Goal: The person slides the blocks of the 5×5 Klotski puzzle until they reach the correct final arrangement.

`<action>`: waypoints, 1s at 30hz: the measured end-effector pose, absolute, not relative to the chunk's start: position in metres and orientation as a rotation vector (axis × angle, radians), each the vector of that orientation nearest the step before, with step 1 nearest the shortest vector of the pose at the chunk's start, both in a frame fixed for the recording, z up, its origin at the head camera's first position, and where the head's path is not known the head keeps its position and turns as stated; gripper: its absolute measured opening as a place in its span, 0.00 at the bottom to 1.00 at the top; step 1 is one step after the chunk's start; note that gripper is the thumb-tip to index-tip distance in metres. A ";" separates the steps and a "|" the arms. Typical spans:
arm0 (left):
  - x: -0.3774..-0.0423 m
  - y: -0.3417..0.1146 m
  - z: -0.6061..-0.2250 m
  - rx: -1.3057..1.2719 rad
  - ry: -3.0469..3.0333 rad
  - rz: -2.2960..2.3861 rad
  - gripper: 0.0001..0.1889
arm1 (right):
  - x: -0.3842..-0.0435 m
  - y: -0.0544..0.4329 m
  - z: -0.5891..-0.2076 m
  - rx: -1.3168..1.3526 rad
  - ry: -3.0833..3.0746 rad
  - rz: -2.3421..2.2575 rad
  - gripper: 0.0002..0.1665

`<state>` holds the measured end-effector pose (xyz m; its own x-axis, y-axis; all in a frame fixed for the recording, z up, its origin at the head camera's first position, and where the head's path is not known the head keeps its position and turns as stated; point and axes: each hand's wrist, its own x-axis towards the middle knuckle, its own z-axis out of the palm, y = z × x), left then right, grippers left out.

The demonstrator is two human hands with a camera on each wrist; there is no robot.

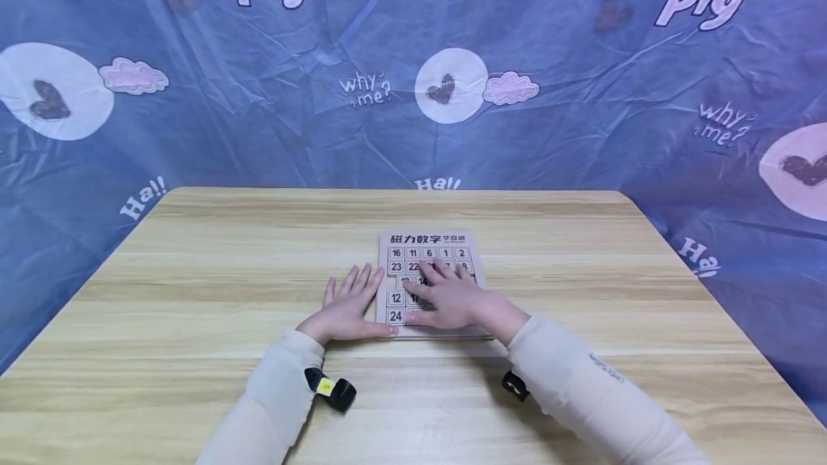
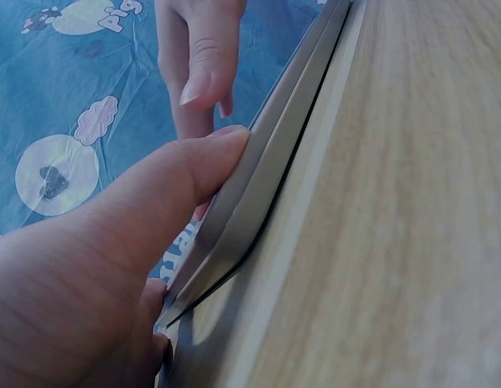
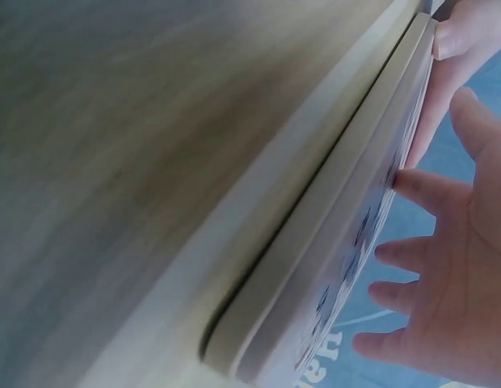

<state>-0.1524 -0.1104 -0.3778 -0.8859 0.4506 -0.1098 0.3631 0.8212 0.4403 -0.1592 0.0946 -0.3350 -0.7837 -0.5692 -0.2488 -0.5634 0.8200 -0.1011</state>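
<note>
A number sliding puzzle [image 1: 426,239] with a pale frame and numbered square tiles lies flat on the table. My left hand [image 1: 349,313] is at its left side, fingers straight and spread along the edge, thumb resting on the near left corner; in the left wrist view the thumb [image 2: 222,153] lies on the frame's rim. Over the tiles spreads my right hand [image 1: 452,300], hiding many of them. Its index fingertip touches the tile marked 13 [image 1: 403,281], left of which is a gap in the third row. In the right wrist view, the other fingers [image 3: 404,255] stay extended above the board.
The puzzle lies on a wood-grain table [image 1: 226,257]. Behind it hangs a blue printed cloth [image 1: 388,142]. A black wrist strap [image 1: 331,388] with a yellow label is on the left sleeve, and another black strap [image 1: 515,385] is at the right wrist.
</note>
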 end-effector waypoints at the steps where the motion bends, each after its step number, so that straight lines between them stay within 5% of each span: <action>1: -0.153 -0.110 -0.378 0.629 2.796 0.614 0.54 | -0.159 0.096 -0.335 -0.864 2.738 -0.034 0.39; 30: -0.152 -0.111 -0.379 0.633 2.800 0.610 0.54 | -0.125 0.097 -0.336 -1.191 2.679 0.005 0.37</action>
